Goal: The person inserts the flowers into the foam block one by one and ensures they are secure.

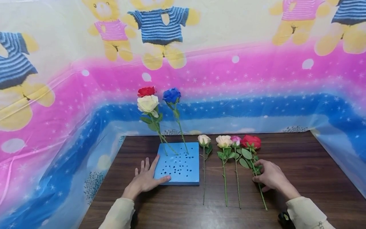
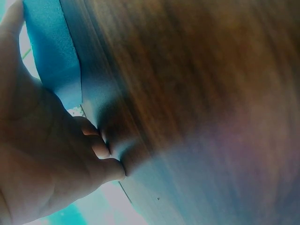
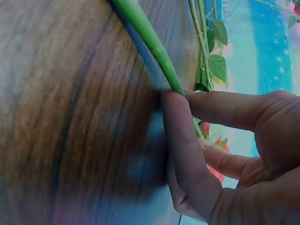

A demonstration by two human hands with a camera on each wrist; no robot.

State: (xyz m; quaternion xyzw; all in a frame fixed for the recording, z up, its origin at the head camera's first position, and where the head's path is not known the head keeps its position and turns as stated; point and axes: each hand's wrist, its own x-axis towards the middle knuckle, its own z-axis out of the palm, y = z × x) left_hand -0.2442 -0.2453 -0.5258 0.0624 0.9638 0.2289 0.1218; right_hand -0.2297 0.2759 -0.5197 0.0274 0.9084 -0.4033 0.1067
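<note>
My left hand (image 1: 147,177) lies with fingers spread at the left side of a blue foam block (image 1: 193,165) dotted with small holes, its thumb over the front edge. Standing in the block are a white rose (image 1: 147,104), a red rose (image 1: 146,91) partly hidden behind it, and a blue rose (image 1: 172,95). My right hand (image 1: 271,175) pinches the stem of another red rose (image 1: 251,142) that lies along the table. In the right wrist view, thumb and forefinger meet on the green stem (image 3: 157,49).
Between the block and my right hand lie a small cream rose (image 1: 204,140), a larger cream rose (image 1: 224,141) and a pink rose (image 1: 235,140), stems toward me. The dark wooden table (image 1: 228,218) ends at a printed bear cloth (image 1: 214,89) behind.
</note>
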